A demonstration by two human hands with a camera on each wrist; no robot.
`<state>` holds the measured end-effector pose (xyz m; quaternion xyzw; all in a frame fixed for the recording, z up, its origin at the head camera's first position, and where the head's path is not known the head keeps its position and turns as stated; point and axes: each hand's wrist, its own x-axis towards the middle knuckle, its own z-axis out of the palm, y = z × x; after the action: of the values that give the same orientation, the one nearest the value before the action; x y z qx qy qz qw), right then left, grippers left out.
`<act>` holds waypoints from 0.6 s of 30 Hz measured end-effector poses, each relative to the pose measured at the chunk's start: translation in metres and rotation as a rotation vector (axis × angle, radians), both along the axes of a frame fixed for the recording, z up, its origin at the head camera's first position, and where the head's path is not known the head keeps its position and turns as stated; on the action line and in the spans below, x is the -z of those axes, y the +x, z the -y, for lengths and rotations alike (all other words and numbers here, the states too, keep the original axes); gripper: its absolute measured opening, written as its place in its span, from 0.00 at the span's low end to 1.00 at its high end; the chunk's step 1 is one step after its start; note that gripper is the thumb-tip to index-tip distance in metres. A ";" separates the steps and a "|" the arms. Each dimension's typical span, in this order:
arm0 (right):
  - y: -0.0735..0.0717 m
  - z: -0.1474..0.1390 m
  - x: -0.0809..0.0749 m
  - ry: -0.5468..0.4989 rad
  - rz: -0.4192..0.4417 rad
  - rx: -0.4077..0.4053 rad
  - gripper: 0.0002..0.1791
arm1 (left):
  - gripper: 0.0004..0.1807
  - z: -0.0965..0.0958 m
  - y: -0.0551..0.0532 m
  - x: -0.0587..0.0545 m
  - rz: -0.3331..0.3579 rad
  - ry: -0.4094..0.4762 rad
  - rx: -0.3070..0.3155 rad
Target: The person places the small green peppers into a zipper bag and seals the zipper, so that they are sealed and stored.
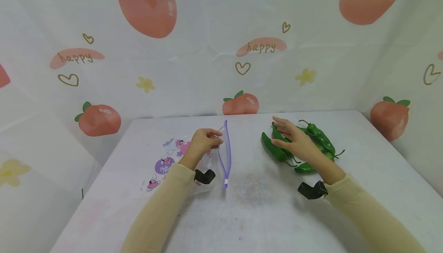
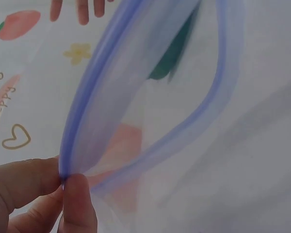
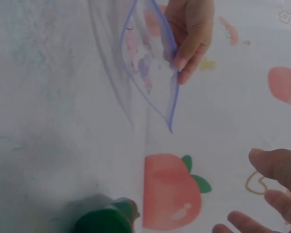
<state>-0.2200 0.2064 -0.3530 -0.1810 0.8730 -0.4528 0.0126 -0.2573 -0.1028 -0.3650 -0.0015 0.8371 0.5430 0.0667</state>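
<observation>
A clear zip bag (image 1: 226,157) with a purple zip edge and pink and purple prints lies on the table, its mouth standing apart and facing right. My left hand (image 1: 205,144) pinches the upper edge of that mouth between thumb and fingers; the left wrist view shows the zip bag (image 2: 80,116) gaping beside the fingertips. My right hand (image 1: 294,137) hovers over a pile of green peppers (image 1: 275,149), fingers spread, with nothing between them. In the right wrist view a green pepper (image 3: 106,221) sits below the right hand (image 3: 276,194), apart from it.
The white table (image 1: 256,222) carries the bag on the left and several peppers on the right. Behind it hangs a white cloth backdrop (image 1: 200,72) printed with red fruit, hearts and flowers. A black wrist mount (image 1: 312,190) sits on the right sleeve.
</observation>
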 end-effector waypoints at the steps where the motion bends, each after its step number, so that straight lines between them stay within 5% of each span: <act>1: -0.001 0.000 0.002 -0.003 -0.003 0.000 0.41 | 0.17 0.000 0.000 0.000 0.003 0.007 -0.001; 18: 0.001 0.002 0.024 -0.010 -0.015 0.004 0.41 | 0.17 0.003 0.005 -0.004 -0.013 0.086 0.006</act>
<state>-0.2193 0.2040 -0.3769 -0.1829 0.8710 -0.4559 0.0043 -0.2519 -0.1057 -0.3611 0.0072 0.8133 0.5784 0.0630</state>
